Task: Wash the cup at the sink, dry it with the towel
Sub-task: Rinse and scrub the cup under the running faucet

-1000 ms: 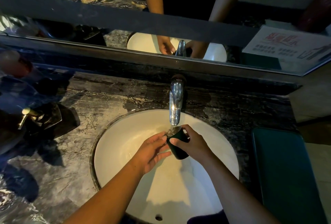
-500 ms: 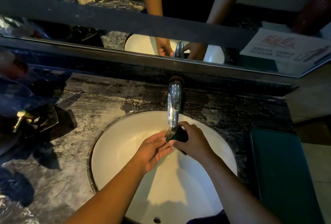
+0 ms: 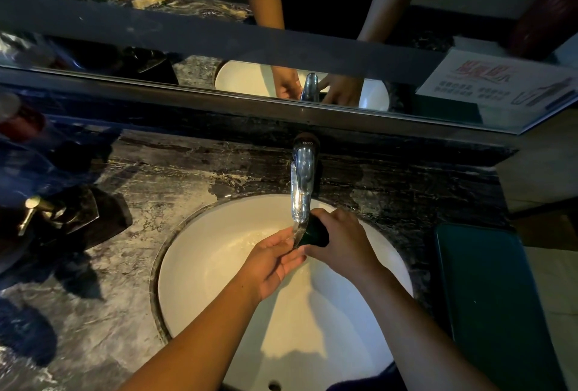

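A small dark green cup [image 3: 316,234] is tipped on its side under the chrome faucet [image 3: 302,184], over the white sink basin [image 3: 215,268]. My right hand [image 3: 342,245] grips the cup from the right, fingers curled over it. Water runs from the spout onto the cup's mouth. My left hand [image 3: 270,260] is at the cup's open end, its fingertips touching the rim in the water stream. A dark green towel [image 3: 494,303] lies flat on the counter to the right of the basin.
The dark marble counter [image 3: 119,303] surrounds the basin. A black soap dispenser with a brass pump [image 3: 59,218] stands at the left. A mirror [image 3: 281,55] runs along the back wall, with a printed sign [image 3: 500,84] at its right.
My right hand has tipped the cup from nearly upright onto its side and raised it closer to the spout. My left hand stays at the cup's mouth.
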Demonstrator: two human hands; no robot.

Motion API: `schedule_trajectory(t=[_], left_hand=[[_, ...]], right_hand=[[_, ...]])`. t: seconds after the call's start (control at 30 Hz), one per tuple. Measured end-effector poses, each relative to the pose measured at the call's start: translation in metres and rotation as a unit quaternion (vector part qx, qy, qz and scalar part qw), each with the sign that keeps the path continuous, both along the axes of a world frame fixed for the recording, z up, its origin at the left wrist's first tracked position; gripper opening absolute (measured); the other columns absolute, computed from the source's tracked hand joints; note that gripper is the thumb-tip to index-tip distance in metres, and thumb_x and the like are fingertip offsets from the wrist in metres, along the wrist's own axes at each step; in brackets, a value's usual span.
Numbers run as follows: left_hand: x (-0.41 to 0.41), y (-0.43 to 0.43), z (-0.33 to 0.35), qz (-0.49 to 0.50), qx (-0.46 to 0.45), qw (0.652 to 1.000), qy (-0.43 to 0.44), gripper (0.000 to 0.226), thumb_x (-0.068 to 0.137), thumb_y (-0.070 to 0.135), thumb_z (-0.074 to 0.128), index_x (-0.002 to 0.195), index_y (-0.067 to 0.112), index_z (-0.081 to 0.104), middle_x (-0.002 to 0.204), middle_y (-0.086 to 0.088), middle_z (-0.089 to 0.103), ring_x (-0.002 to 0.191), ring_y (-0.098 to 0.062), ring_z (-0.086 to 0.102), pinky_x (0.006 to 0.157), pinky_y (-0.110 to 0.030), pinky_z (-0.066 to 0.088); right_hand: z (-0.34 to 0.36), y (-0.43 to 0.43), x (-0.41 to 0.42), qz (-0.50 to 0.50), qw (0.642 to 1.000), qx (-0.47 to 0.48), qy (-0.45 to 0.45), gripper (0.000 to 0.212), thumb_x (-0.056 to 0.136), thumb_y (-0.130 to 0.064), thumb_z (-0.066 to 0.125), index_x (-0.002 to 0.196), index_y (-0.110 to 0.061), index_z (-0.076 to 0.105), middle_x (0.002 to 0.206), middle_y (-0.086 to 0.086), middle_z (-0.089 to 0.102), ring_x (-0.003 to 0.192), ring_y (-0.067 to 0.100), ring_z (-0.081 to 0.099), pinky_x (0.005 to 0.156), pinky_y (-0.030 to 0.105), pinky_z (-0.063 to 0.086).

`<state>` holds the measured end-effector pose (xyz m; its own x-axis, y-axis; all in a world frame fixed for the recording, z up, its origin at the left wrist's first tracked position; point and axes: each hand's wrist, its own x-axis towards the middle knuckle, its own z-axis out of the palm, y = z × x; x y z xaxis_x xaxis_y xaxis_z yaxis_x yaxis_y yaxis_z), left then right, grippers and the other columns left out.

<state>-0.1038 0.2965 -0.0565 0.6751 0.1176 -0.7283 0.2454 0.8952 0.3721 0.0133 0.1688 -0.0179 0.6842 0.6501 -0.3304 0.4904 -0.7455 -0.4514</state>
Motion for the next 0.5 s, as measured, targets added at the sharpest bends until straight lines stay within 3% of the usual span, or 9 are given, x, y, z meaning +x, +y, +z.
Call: schedule_trajectory(t=[0.17,0.37,0.5], left_hand=[[0.005,-0.0057,-0.0027,0.012,-0.015,1.0,0.007,0.028,0.098,-0.009,0.048,0.12,-0.004,0.065,0.098,-0.021,0.077,0.076,-0.024,0.077,0.085,-0.036,0.059],[0.0073,-0.0084,-0.0034,0.034,-0.034,0.999,0.006,0.034,0.097,-0.009,0.05,0.13,-0.008,0.059,0.123,-0.029,0.067,0.085,-0.028,0.076,0.09,-0.041,0.057],[0.0063,-0.0075,-0.0014,0.043,-0.029,0.999,0.017,0.034,0.097,-0.009,0.051,0.13,-0.008,0.059,0.127,-0.03,0.065,0.09,-0.03,0.075,0.09,-0.04,0.057]], right_hand=[[0.0007,-0.005,0.0032,-0.002,1.0,-0.006,-0.012,0.072,0.074,-0.062,0.074,0.138,-0.038,0.05,0.121,0.002,0.055,0.122,0.024,0.045,0.1,0.039,0.043],[0.0037,-0.0059,0.0067,0.011,0.999,-0.025,-0.042,0.078,0.075,-0.068,0.07,0.144,-0.037,0.047,0.125,0.003,0.054,0.121,0.026,0.043,0.1,0.038,0.042],[0.0041,-0.0038,0.0064,0.014,0.999,-0.023,-0.042,0.074,0.076,-0.067,0.07,0.141,-0.038,0.048,0.123,0.003,0.053,0.119,0.026,0.044,0.098,0.038,0.044]])
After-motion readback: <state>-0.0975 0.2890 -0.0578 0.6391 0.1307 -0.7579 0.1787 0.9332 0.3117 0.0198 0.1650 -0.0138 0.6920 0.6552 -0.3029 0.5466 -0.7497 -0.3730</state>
